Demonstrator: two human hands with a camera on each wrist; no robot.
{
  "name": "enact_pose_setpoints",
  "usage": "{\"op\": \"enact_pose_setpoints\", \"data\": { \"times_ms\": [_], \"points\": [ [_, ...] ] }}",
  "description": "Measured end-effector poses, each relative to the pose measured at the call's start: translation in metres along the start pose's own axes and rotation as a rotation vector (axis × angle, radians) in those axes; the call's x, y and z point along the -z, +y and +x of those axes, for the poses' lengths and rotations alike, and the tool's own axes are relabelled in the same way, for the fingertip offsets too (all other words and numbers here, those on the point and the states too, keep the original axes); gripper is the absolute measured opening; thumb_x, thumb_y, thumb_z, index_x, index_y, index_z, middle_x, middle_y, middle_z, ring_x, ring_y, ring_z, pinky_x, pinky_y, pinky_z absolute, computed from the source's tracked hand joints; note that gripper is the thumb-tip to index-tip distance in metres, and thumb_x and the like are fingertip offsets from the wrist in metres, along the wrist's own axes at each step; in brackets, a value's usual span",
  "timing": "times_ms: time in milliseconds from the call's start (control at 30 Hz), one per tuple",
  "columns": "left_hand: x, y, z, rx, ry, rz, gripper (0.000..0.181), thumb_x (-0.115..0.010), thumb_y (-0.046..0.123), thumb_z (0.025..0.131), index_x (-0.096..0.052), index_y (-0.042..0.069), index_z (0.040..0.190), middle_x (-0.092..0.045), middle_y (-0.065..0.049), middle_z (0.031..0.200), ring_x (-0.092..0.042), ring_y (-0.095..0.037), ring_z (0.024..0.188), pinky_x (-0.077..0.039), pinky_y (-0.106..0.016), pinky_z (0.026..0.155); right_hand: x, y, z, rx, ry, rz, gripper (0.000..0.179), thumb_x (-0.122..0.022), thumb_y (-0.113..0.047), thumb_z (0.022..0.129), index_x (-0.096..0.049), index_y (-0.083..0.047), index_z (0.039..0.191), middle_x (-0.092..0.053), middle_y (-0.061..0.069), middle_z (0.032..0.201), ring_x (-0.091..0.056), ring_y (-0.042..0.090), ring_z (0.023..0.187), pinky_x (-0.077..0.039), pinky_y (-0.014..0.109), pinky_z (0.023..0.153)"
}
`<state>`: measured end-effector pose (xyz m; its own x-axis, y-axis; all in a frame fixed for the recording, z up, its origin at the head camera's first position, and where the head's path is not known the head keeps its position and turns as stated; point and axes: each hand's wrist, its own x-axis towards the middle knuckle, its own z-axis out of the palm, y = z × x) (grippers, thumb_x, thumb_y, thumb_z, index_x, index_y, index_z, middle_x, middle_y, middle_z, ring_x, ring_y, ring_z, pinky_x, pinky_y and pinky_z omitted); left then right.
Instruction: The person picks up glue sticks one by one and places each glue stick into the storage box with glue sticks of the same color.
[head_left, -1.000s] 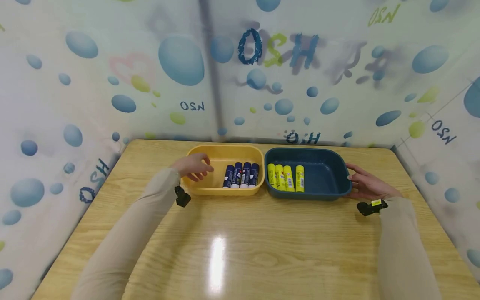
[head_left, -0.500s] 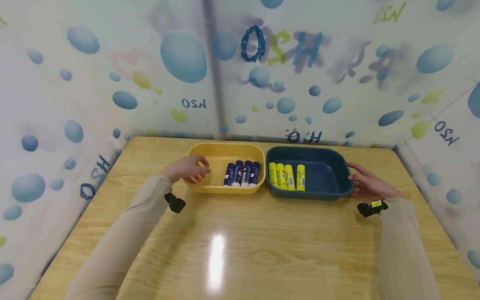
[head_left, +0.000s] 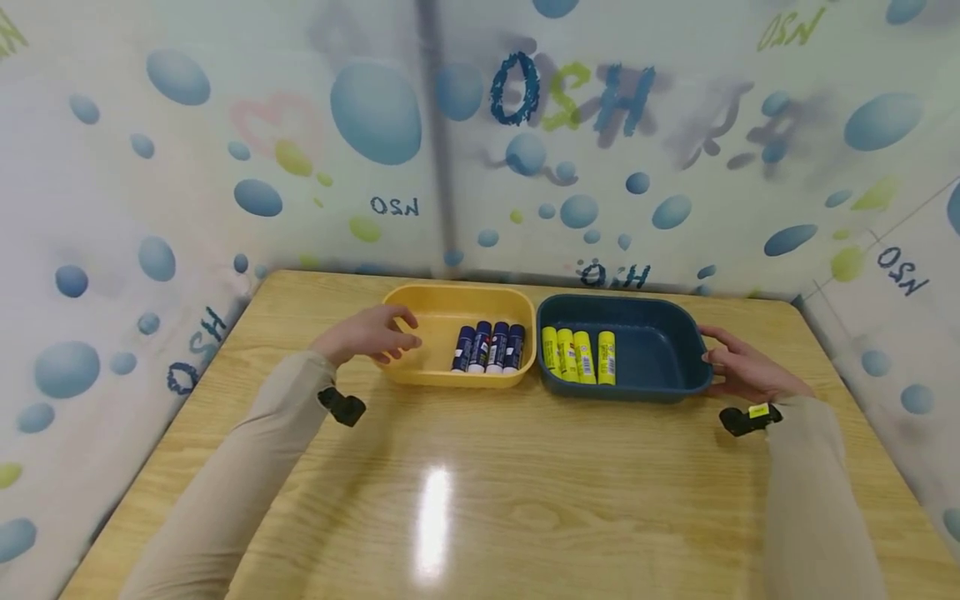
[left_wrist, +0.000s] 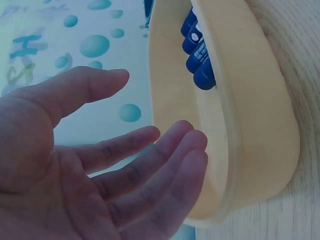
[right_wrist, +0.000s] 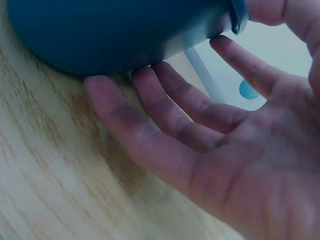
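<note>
My left hand (head_left: 369, 335) hovers at the left end of a yellow plastic bin (head_left: 420, 379), its fingers relaxed and nothing held. In the left wrist view a gap shows between the thumb and the fingers (left_wrist: 180, 170), which overlap the bin's edge. Several dark blue glue sticks (head_left: 491, 348) lie side by side in the bin's right half. Beside it stands a dark blue bin (head_left: 652, 390) with several yellow glue sticks (head_left: 583, 357) at its left. My right hand (head_left: 750, 371) touches that bin's right end; its nearly straight fingertips (right_wrist: 100, 87) rest against the outer wall, with the thumb by the rim.
Both bins stand side by side near the back of a wooden table (head_left: 525, 483). A white wall covering (head_left: 480, 192) printed with blue drops rises behind and along the sides. Each wrist wears a small black camera (head_left: 342, 407).
My left hand has drawn back slightly to the left from over the yellow bin. My right hand stays at the blue bin's end. The bins and glue sticks keep their places.
</note>
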<state>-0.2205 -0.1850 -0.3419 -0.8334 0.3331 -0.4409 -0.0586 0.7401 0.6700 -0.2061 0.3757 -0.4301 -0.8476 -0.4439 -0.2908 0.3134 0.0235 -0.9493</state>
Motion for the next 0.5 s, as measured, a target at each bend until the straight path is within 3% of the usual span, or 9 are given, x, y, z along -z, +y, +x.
{"op": "enact_pose_setpoints", "data": {
  "times_ms": [167, 367, 500],
  "points": [
    [0.006, -0.010, -0.010, -0.022, 0.027, -0.035, 0.045, -0.062, 0.024, 0.095, -0.047, -0.002, 0.127, -0.058, -0.024, 0.116, -0.059, -0.034, 0.097, -0.054, -0.038, 0.080, -0.005, -0.005, 0.001, -0.016, 0.042, -0.114, 0.053, -0.042, -0.005, 0.100, -0.018, -0.016, 0.146, -0.052, 0.006, 0.116, -0.062, 0.018, 0.098, -0.053, 0.044, 0.079],
    [0.009, -0.025, -0.024, -0.069, 0.067, -0.096, 0.046, -0.061, 0.021, 0.096, -0.044, -0.004, 0.130, -0.057, -0.026, 0.111, -0.061, -0.032, 0.093, -0.054, -0.039, 0.080, -0.012, -0.011, 0.002, -0.036, 0.075, -0.271, 0.066, -0.042, -0.010, 0.101, 0.002, 0.001, 0.149, -0.030, 0.032, 0.134, -0.058, 0.016, 0.101, -0.051, 0.051, 0.083],
    [0.010, -0.036, -0.032, -0.085, 0.096, -0.131, 0.049, -0.061, 0.022, 0.096, -0.043, -0.005, 0.133, -0.058, -0.024, 0.111, -0.060, -0.034, 0.096, -0.054, -0.040, 0.081, -0.015, -0.012, 0.000, -0.040, 0.091, -0.370, 0.063, -0.039, -0.014, 0.103, 0.000, 0.007, 0.148, -0.023, 0.039, 0.138, -0.055, 0.015, 0.103, -0.052, 0.048, 0.084]
  ]
}}
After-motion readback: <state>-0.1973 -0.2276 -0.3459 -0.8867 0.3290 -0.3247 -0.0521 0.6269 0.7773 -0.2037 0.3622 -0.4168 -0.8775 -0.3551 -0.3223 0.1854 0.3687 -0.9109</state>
